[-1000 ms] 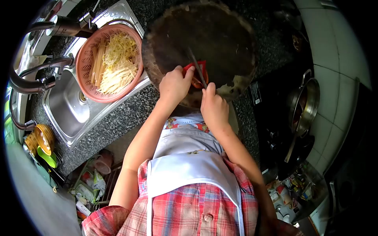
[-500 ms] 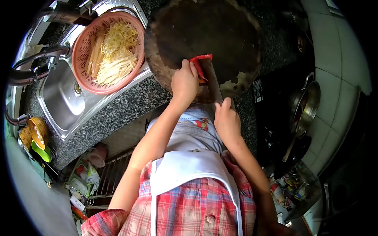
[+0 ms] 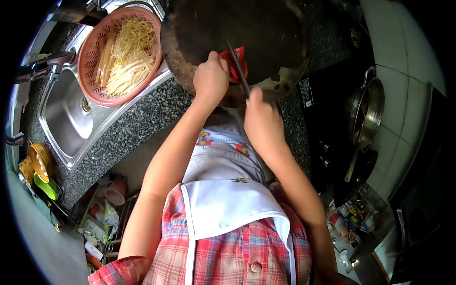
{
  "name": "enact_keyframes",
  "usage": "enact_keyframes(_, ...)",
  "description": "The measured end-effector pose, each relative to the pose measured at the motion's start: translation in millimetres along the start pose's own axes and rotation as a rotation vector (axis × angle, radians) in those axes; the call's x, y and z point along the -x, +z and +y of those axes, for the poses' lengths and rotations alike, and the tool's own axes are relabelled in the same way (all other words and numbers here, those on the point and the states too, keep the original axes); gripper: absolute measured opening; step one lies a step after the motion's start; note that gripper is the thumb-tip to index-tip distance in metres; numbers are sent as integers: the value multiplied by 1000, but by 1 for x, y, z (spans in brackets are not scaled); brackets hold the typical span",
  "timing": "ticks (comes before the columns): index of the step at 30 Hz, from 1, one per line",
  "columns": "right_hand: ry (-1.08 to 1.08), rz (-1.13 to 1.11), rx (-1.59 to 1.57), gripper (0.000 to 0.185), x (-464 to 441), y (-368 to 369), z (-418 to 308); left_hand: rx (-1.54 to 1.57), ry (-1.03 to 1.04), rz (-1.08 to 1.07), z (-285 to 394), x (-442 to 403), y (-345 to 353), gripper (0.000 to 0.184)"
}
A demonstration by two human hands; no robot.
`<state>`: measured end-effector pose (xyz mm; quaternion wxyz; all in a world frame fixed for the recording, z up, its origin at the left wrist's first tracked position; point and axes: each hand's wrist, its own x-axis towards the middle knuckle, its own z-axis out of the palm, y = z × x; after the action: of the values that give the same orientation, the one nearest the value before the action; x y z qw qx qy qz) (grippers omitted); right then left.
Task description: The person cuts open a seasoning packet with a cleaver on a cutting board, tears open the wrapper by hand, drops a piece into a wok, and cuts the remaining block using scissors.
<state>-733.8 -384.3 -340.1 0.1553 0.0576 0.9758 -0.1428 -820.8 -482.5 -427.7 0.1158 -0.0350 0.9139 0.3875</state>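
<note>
On the dark round chopping board (image 3: 237, 28) lies a red piece (image 3: 240, 59), perhaps pepper, near the board's front edge. My left hand (image 3: 211, 78) is closed on the left side of this piece, its fingertips partly hidden. My right hand (image 3: 262, 116) grips a knife (image 3: 238, 66), whose handle is hidden by the fingers. The blade is seen nearly edge-on and crosses over the red piece, just right of my left fingertips.
A pink basket (image 3: 84, 71) with bean sprouts and pale strips sits at the sink (image 3: 71, 114) on the left. Granite counter (image 3: 137, 121) runs along the front. At the right, a steel pan (image 3: 376, 107) stands on the dark stove.
The knife has gone from showing its broad side to nearly edge-on over the red piece. My right hand has shifted left and up. The whole view has moved slightly.
</note>
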Motion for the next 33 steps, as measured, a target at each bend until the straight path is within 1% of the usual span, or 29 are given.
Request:
enact_keyframes(1,-9,3,-1,18,3,-1,4,-12,-31,-8,-1,2,1,21)
enact_keyframes(3,75,-115,-71,18,4,-2,12,-24,-62,-7,-1,5,2,21)
enact_keyframes(4,74,-104,-70,18,-3,-1,13,-37,-44,-9,0,5,3,21)
enact_keyframes(6,-15,-18,-78,18,-29,10,7,-43,-22,7,5,4,3,21)
enact_keyframes(7,-23,26,-90,18,-32,16,5,-52,-74,15,8,4,3,21)
enact_keyframes(8,-24,15,-102,18,-24,18,4,-71,-132,-4,9,10,2,21)
enact_keyframes(9,-9,10,-121,18,-19,19,7,-62,-112,40,12,9,0,21)
enact_keyframes(10,16,-11,-141,18,-11,19,11,-69,-125,14,10,19,3,21)
enact_keyframes(11,69,-34,-87,17,1,17,13,-74,-117,29,9,14,4,21)
enact_keyframes(14,-17,23,-131,18,-27,15,6,-79,-101,31,3,6,4,22)
enact_keyframes(16,-57,72,-127,19,-43,16,-1,-35,-76,-10,3,6,0,22)
enact_keyframes(18,-14,37,-128,19,-38,14,4,-64,-65,-39,4,12,-3,22)
enact_keyframes(20,55,-2,-145,23,-21,-6,14,-44,-82,-106,3,11,-6,20)
enact_keyframes(22,90,148,-181,29,-11,-28,25,-62,-83,-142,3,10,-12,20)
enact_keyframes(24,217,293,-475,35,-17,-44,42,-103,90,56,-4,11,-10,20)
enact_keyframes(25,407,172,-686,36,-27,-57,45,-105,90,56,-5,12,-10,20)
enact_keyframes(26,360,142,-948,31,-39,-44,73,-44,85,86,-4,12,-12,21)
enact_keyframes(28,355,80,-1153,25,-53,-28,105,16,89,118,0,14,-19,22)
enact_keyframes(29,348,87,-1154,25,-55,-18,111,83,28,85,1,15,-25,22)
enact_keyframes(31,349,124,-1302,23,-60,-5,124,257,-75,34,-4,15,-30,22)
enact_keyframes(33,370,82,-1236,28,-62,-1,131,279,-90,15,-5,14,-37,24)
